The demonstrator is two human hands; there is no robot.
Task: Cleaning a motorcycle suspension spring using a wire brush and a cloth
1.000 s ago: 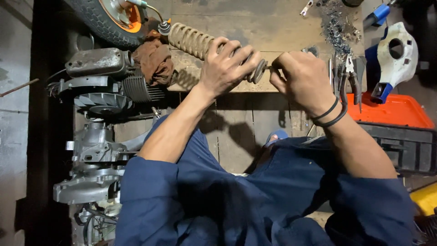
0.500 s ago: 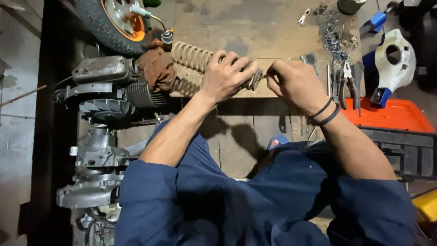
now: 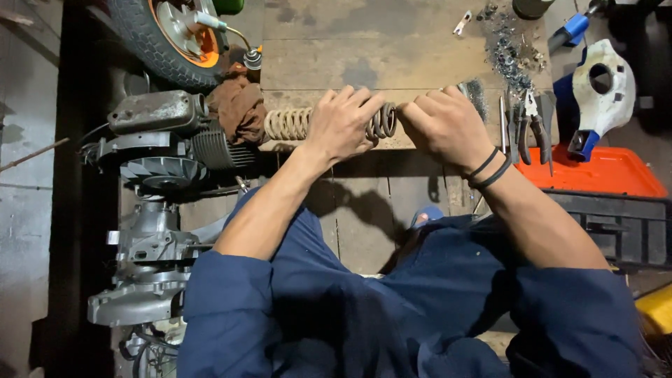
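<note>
The left hand [image 3: 343, 126] clenches around the coil spring [image 3: 290, 123] lying on the wooden bench [image 3: 392, 52], the right hand [image 3: 444, 126] grips its three-o'clock end; steel-stiff, likely heavy and greasy, best held mid-coil.

A worn, stained wooden plank floor [image 3: 392, 49] fills the upper middle of the view, scuffed grey-brown under dim light, while a rough grey concrete wall [image 3: 24, 210] runs down the left edge beside a dark shadowed strip [image 3: 80, 245]
</note>
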